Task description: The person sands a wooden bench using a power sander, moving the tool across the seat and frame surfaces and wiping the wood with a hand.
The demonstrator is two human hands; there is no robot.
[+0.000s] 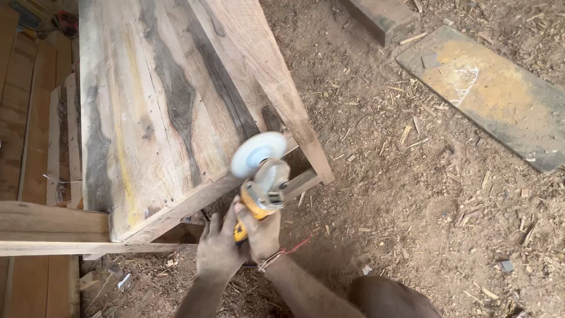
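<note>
Both my hands hold a yellow and grey angle grinder [263,191] with a round pale disc [258,154] at its front. My left hand [216,247] wraps the rear of the yellow body from the left. My right hand [262,232] grips it from the right, with a red cord at the wrist. The disc sits at the lower edge of a slanted wooden panel [159,112] made of pale boards with dark streaks, close to its frame rail [194,203]. Whether the disc touches the wood I cannot tell.
A thick beam [265,76] runs along the panel's right side. Planks [53,227] lie at the left. The ground [412,194] is dirt strewn with wood chips. A dusty flat board [488,94] lies at the upper right, a block [382,17] above it. My knee [388,297] shows at the bottom.
</note>
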